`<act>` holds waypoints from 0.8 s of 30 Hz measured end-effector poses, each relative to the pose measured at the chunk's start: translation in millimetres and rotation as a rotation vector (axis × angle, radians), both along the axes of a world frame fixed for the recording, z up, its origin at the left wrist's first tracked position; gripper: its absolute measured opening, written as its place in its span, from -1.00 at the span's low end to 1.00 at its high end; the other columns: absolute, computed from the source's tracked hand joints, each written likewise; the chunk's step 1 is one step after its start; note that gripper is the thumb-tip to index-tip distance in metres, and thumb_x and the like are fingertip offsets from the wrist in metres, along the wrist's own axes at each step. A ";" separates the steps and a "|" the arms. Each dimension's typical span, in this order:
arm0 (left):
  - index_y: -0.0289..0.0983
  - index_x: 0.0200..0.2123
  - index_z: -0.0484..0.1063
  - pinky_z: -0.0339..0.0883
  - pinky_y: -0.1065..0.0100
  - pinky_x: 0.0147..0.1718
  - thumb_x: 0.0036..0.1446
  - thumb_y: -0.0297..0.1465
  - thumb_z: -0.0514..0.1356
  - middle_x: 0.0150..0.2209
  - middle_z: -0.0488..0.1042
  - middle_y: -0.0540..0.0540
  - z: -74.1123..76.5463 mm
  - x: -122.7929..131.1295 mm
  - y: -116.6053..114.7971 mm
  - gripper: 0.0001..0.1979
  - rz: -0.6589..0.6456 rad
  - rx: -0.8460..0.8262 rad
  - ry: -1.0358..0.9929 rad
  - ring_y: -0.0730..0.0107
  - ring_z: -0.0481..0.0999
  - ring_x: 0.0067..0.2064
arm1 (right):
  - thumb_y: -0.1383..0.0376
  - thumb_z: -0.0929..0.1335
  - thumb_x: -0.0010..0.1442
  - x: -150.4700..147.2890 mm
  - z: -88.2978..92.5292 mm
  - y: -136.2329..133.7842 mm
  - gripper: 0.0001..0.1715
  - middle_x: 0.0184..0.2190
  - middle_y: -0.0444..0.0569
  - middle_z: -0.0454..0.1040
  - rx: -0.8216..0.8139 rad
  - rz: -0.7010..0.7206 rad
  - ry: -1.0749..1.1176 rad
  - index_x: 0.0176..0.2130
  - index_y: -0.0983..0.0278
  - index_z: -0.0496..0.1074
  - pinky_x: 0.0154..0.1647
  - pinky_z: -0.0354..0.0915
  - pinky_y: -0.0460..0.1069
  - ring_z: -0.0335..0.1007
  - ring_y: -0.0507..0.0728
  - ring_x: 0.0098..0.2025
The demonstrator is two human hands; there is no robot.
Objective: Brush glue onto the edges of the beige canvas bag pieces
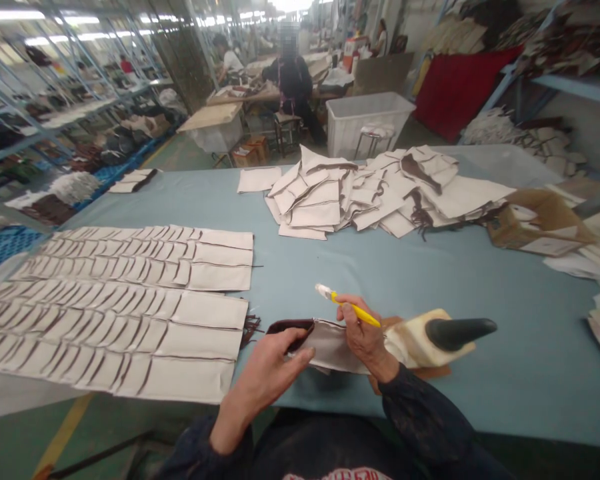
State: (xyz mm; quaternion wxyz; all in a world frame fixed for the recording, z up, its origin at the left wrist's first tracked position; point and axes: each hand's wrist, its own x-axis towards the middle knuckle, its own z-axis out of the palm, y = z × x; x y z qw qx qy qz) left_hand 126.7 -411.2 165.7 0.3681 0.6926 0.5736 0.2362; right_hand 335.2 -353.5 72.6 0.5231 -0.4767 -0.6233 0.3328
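My right hand (364,335) is closed on a yellow-handled brush (347,304), its pale tip pointing up and left. My left hand (275,368) rests with fingers pressed on a beige fabric piece with dark brown trim (325,343) lying at the near edge of the blue table (430,280). Just right of my right hand lies a cream glue pot with a black cone-shaped spout (440,333), on its side on a brown board.
Rows of overlapped beige fabric pieces (120,313) cover the table's left half. A loose heap of the same pieces (380,190) lies at the far middle, a cardboard box (540,223) at the right. A seated person (293,80), a white bin (367,120) and shelving stand beyond.
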 end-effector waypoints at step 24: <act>-0.18 -0.44 0.43 0.39 0.38 -0.35 0.28 -0.07 0.06 -0.47 0.54 -0.05 -45.0 -8.0 -8.2 -0.62 -0.070 -0.147 0.061 0.23 0.55 -0.37 | -0.21 0.22 0.38 132.5 -22.1 -122.6 -0.32 -0.61 -0.13 0.39 -0.309 -0.676 -0.149 -0.28 0.29 0.52 -0.49 0.27 -0.01 0.34 0.12 -0.57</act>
